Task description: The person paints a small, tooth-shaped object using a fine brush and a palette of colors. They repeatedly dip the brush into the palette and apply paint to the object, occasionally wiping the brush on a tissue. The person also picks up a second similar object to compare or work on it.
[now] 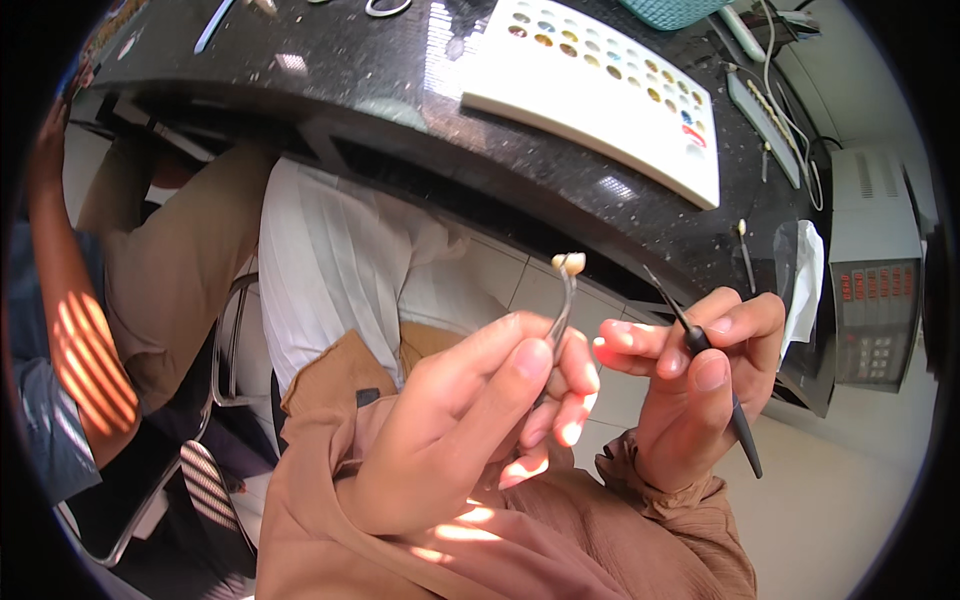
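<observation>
My left hand (470, 410) is closed around metal tweezers (566, 310). Their tips grip a small cream-coloured dental crown (569, 264), raised in front of the worktop's edge. To its right, my right hand (705, 375) pinches a slim black-handled brush (742, 430) between thumb and fingers. The brush's fine dark tip points up and left, apart from the crown. Both hands are above my lap, and the lower fingers of the left hand are partly in shadow.
A white palette (590, 115) with rows of coloured wells lies on the black speckled worktop (330, 60). At right are a rack with small pieces (768, 125), a plastic sheet (803, 280) and a device with red displays (878, 300). Another person's arm (85, 330) is at left.
</observation>
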Demonstrator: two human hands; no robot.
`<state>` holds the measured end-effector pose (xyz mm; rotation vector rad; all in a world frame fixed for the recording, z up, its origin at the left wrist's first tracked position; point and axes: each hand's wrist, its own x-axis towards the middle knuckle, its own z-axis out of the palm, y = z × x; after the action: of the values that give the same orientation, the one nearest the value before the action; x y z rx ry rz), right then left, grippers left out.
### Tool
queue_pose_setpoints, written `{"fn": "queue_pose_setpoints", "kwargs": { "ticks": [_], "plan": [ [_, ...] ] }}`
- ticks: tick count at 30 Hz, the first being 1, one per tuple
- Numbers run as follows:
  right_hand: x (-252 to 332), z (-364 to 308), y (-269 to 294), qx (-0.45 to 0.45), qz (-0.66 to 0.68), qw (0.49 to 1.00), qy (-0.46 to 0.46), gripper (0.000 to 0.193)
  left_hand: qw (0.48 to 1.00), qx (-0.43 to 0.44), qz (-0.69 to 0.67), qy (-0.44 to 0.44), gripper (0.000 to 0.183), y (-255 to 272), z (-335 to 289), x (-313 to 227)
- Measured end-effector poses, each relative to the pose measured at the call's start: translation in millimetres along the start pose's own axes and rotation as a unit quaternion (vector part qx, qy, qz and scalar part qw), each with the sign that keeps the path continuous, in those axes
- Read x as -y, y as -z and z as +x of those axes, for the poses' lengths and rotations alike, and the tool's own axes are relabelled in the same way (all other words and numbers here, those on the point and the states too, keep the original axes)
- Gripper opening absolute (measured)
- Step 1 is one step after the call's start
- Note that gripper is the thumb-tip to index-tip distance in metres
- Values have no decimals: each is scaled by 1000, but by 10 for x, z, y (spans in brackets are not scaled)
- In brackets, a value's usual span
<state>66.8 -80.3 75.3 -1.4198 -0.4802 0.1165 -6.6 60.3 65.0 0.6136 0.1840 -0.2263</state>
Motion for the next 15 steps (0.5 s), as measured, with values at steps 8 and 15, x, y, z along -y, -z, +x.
{"fn": "queue_pose_setpoints", "kwargs": {
  "ticks": [8,15],
  "plan": [
    [92,349,541,-176,-212,942,190,16,998,-28,59,12,25,-115,0,-62],
    [-56,527,643,-87,-363,891,259,23,987,-70,136,-47,28,-93,138,-50]
  ]
}}
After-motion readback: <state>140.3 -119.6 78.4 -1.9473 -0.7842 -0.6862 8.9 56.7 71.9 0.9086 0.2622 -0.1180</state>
